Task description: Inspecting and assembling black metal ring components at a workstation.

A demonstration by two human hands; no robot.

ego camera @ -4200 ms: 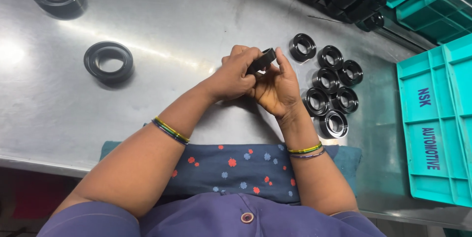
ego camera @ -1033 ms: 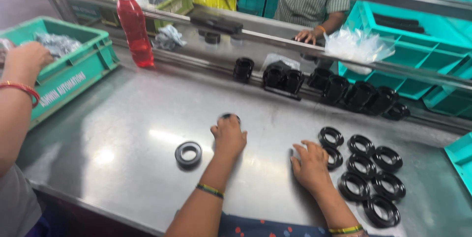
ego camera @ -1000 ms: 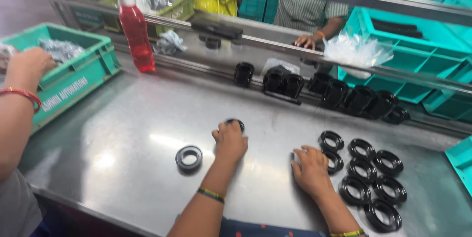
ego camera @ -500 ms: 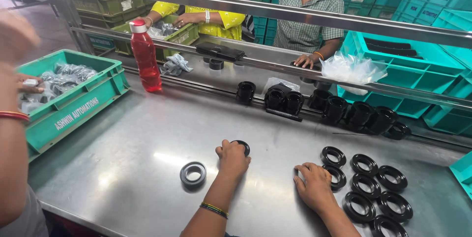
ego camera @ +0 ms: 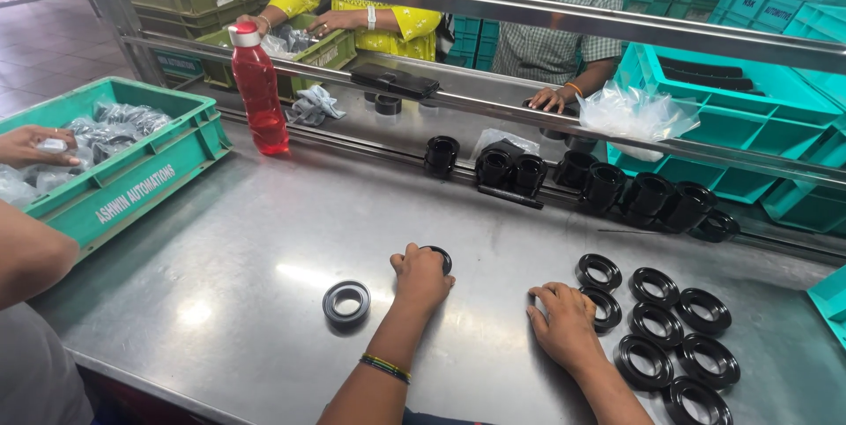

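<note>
On the steel counter [ego camera: 264, 240], a black rubber ring [ego camera: 438, 255] is covered by the clenched left hand [ego camera: 421, 277]; the right hand [ego camera: 564, 324], fingers curled empty, is rested just left of the black ring cluster [ego camera: 670, 337].

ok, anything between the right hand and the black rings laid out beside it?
Nothing visible. The right hand rests on the steel table, its fingers against the nearest black rubber ring; the other black rings lie open just beyond.
</note>
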